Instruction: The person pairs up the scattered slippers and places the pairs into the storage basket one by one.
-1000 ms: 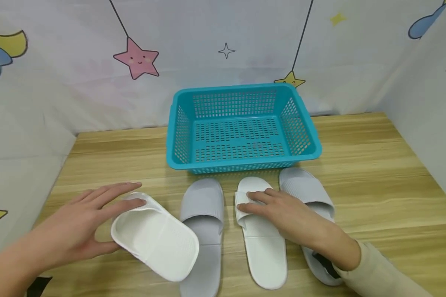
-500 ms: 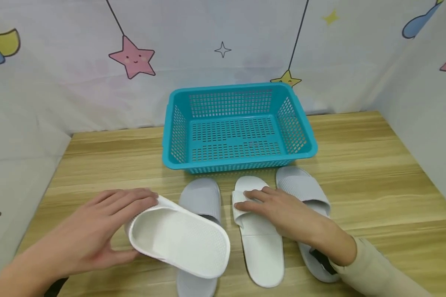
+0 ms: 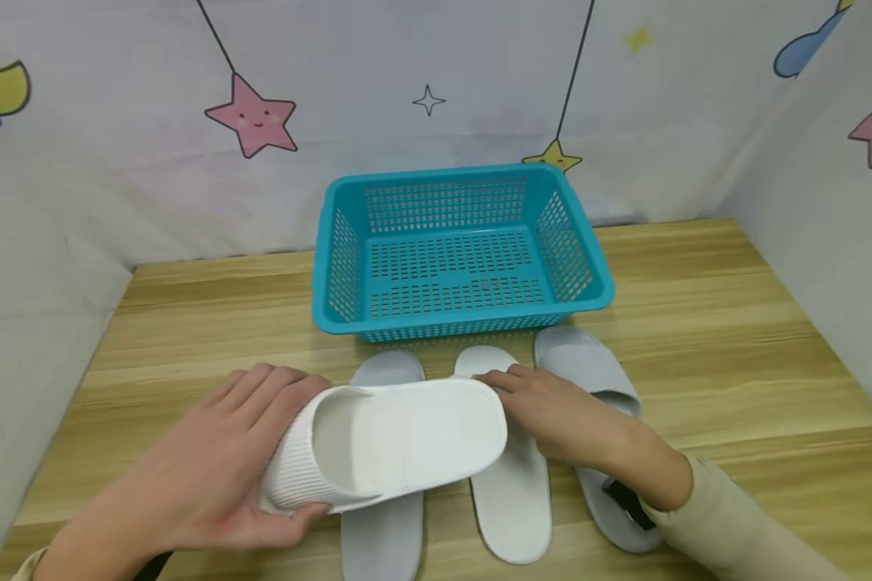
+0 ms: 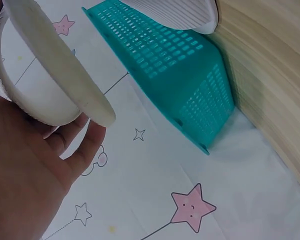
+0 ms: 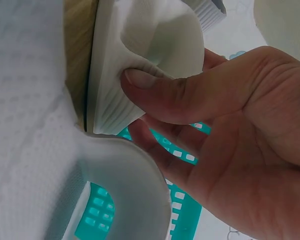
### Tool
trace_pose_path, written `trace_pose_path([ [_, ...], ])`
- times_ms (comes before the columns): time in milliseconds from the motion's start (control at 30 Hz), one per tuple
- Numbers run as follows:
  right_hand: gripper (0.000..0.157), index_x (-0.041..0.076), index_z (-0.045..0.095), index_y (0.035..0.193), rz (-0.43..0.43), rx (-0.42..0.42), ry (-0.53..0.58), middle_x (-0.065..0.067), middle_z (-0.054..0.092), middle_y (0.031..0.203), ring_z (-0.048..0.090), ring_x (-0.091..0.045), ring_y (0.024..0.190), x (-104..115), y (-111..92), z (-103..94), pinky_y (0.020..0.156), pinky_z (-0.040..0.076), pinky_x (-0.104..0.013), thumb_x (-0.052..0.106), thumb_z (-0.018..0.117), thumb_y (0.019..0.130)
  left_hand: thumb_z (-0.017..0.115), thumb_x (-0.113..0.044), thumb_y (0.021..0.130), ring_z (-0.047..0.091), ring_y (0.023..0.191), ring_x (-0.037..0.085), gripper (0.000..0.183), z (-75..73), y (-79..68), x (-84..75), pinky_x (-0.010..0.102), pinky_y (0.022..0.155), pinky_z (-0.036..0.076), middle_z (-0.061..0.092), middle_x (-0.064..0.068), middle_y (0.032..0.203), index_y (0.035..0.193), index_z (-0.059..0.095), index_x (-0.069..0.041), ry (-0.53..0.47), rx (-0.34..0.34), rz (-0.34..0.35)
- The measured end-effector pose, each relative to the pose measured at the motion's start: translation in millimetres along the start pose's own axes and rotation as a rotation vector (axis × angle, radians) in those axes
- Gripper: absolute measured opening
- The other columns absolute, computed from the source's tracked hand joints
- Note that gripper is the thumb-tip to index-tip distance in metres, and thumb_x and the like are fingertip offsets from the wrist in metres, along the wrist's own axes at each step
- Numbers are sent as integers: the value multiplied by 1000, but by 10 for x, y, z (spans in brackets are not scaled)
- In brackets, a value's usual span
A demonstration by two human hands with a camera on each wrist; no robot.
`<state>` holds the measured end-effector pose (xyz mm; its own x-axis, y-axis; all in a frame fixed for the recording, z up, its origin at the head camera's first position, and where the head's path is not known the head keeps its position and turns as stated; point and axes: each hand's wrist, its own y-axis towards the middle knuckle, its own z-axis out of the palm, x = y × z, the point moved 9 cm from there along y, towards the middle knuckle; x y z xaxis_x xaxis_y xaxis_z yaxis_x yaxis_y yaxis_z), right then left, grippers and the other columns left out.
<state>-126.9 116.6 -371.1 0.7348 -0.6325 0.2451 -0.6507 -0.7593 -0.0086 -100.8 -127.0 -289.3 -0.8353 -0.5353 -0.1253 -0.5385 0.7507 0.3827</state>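
Observation:
My left hand (image 3: 225, 468) grips a white slipper (image 3: 421, 440) by its ribbed strap. The slipper is lifted above the table, its sole end pointing right, over a grey slipper (image 3: 385, 532). My right hand (image 3: 589, 428) holds the strap of a second white slipper (image 3: 512, 512), which lies on the table. In the right wrist view the thumb presses on that ribbed strap (image 5: 117, 100), with fingers on its far side. The lifted slipper hides this strap in the head view. Another grey slipper (image 3: 589, 367) lies partly under my right forearm.
A turquoise perforated basket (image 3: 465, 320) stands behind the slippers, with nothing inside. Pale cloth (image 3: 378, 97) printed with stars hangs at the back and sides of the wooden table (image 3: 734, 339).
My left hand has carried the white slipper to the right and turned it from pointing down-right to nearly sideways. The right hand stays on the other white slipper's strap.

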Motion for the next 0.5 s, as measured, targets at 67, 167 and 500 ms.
trace_pose_path([
  [67,83,9,66,137,-5,-21,-1,-3,68,131,65,-24,112,-8,-6,-8,99,56,-42,-36,61,67,74,-67,79,54,106,16,88,18,38,5,34,95,45,61,0,124,138,59,-4,-10,-2,1],
  [167,75,8,68,130,-8,-49,-7,0,68,119,62,-19,103,-12,-22,-25,91,55,-39,-34,62,68,76,-66,77,54,106,14,91,70,95,46,35,89,50,61,0,125,142,58,-5,-35,-7,-1],
  [500,39,1,66,119,45,-128,220,-6,70,108,65,-18,96,-132,-84,-77,87,59,-44,-20,63,87,79,-61,80,52,116,16,103,194,253,110,34,93,49,56,3,146,158,41,-4,-153,1,-48],
])
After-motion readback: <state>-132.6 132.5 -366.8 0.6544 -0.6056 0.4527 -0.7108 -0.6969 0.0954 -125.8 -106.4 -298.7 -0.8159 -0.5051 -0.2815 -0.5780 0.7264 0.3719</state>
